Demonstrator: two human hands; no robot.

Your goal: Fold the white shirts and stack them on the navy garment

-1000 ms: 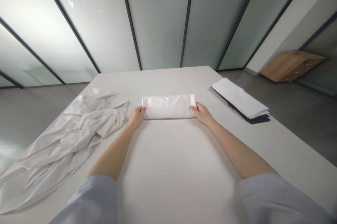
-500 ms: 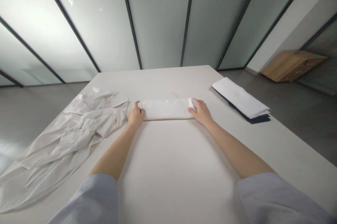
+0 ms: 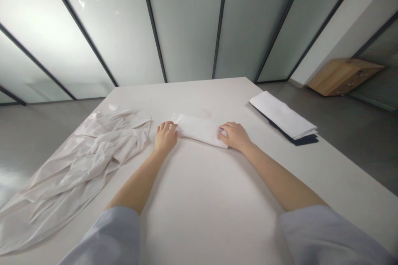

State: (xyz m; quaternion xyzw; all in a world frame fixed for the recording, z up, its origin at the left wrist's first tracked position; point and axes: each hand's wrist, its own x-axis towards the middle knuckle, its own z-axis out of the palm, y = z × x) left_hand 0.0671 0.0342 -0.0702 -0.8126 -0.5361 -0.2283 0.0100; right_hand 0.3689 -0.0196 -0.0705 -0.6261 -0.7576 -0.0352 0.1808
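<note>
Since the folded white cloth mid-frame looked soft and light, end holds suited: your right hand gripped it; whether your left hand did was unclear.

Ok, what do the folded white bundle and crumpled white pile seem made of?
Folded white bundle: likely cloth, smooth, mostly matte, by its soft-looking folds. Crumpled white pile: probably thin fabric, faintly sheeny, by its loose, draping wrinkles; fibre unclear.

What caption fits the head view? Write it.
Left hand and right hand at opposite ends of folded white cloth.
</note>
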